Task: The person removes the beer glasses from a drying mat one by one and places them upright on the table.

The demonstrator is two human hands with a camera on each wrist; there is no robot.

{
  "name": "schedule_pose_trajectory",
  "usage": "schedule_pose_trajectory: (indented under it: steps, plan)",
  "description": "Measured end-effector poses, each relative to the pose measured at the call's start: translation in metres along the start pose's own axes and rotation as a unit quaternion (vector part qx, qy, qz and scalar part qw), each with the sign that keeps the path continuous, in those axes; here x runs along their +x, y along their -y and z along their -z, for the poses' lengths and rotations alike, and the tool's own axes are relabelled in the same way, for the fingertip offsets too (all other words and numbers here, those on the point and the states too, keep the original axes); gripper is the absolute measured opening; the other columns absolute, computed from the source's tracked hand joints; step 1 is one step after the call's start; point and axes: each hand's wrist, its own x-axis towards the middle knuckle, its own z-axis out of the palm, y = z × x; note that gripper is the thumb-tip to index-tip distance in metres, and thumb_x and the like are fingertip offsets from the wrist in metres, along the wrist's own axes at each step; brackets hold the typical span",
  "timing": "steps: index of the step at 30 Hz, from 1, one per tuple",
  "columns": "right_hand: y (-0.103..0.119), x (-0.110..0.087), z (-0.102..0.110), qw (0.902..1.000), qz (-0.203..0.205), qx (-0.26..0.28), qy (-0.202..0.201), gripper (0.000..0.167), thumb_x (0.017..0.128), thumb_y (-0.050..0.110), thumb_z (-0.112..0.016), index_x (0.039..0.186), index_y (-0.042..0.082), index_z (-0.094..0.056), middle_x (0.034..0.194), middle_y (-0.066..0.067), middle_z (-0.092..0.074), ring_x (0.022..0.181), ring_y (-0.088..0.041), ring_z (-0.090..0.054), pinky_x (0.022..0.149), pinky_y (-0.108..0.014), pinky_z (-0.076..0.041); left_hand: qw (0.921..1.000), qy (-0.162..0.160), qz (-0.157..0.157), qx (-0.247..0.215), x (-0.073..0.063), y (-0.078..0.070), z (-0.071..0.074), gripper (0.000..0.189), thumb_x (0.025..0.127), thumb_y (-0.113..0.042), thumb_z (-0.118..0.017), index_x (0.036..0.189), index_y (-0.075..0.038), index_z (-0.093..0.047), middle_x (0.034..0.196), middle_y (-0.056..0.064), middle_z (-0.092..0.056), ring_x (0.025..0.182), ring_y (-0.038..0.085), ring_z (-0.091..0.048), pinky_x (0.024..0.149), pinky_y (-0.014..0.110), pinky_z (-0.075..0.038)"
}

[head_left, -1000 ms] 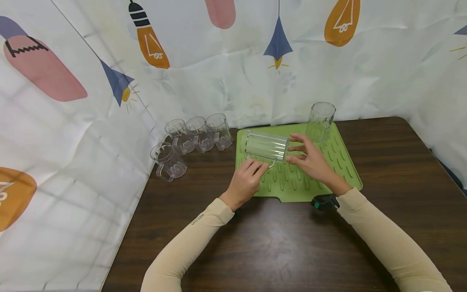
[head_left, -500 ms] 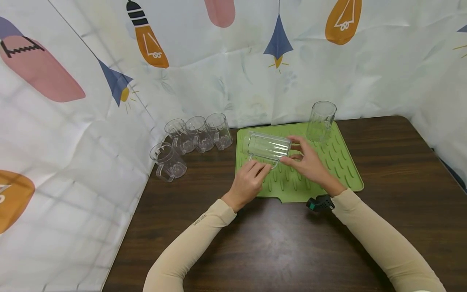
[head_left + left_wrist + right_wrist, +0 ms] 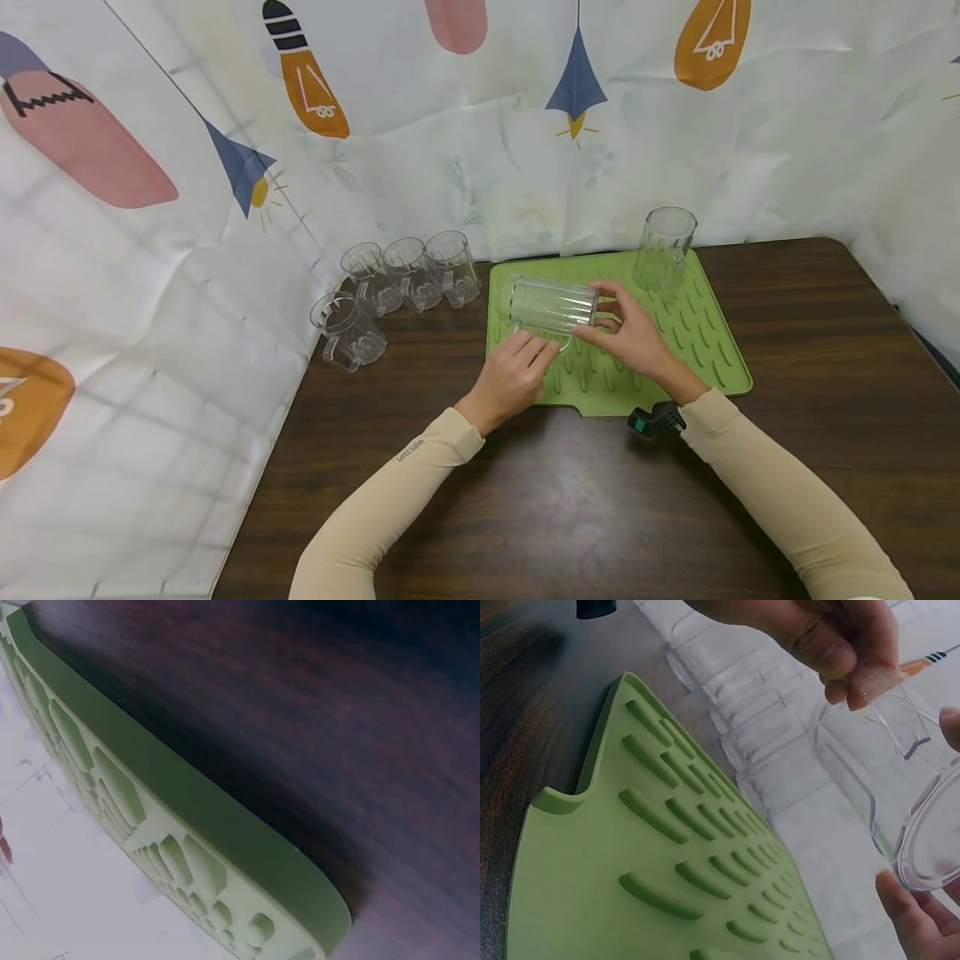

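A clear glass mug lies sideways in the air above the green ridged drying mat. My left hand grips its handle, which points toward me. My right hand holds the mug's right end between thumb and fingers. In the right wrist view, the left hand pinches the handle while right-hand fingertips press on the thick round end of the mug. Only the mat's edge and the table appear in the left wrist view, without the hand.
Another glass mug stands on the mat's back right corner. Several more glass mugs stand at the table's left back, one of them nearer me. A patterned white curtain rises behind the dark wooden table.
My right hand has moved left from beside the mug's end to take hold of it. The left hand keeps its grip on the handle; the mug has barely shifted.
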Motion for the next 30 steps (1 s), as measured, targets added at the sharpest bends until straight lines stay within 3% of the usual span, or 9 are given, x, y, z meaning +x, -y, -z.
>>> schedule_pose_trajectory:
  steps: [13,21,25,30]
  plan:
    - [0.002,0.001,0.0,0.9999,0.012,0.004,-0.006,0.072,0.093,0.009,-0.077,0.152,0.007,-0.037,0.151,-0.018,-0.044,0.127,-0.034,-0.056,0.095,-0.014,-0.056,0.9993,0.033,-0.013,0.009,0.001,0.0,0.002,0.03,0.094,-0.002,-0.047,0.104,-0.01,-0.075,0.095,0.002,-0.076,0.086,0.018,-0.067,0.078,0.028,-0.057]
    - [0.004,0.001,0.001,0.9993,0.028,-0.003,-0.026,0.071,0.092,0.01,-0.079,0.151,0.007,-0.04,0.148,-0.017,-0.047,0.127,-0.035,-0.056,0.095,-0.011,-0.055,0.9993,0.033,-0.014,0.009,0.005,0.002,0.005,0.026,0.094,-0.004,-0.051,0.105,-0.009,-0.074,0.097,0.002,-0.076,0.087,0.018,-0.066,0.08,0.028,-0.057]
    - [0.005,0.001,0.002,0.999,0.029,-0.004,-0.033,0.07,0.092,0.011,-0.079,0.151,0.009,-0.041,0.148,-0.016,-0.047,0.129,-0.036,-0.055,0.096,-0.012,-0.055,0.9997,0.025,-0.001,-0.006,0.007,0.003,0.007,0.023,0.096,-0.008,-0.054,0.107,-0.007,-0.074,0.099,0.004,-0.076,0.089,0.02,-0.068,0.086,0.031,-0.059]
    - [0.007,0.001,0.006,0.9983,0.032,-0.005,-0.049,0.069,0.093,0.012,-0.078,0.151,0.009,-0.041,0.148,-0.016,-0.047,0.132,-0.032,-0.054,0.099,-0.012,-0.053,0.9988,-0.017,0.04,-0.021,0.01,0.01,0.014,0.02,0.092,-0.014,-0.067,0.11,-0.007,-0.075,0.101,0.006,-0.075,0.094,0.023,-0.069,0.089,0.035,-0.059]
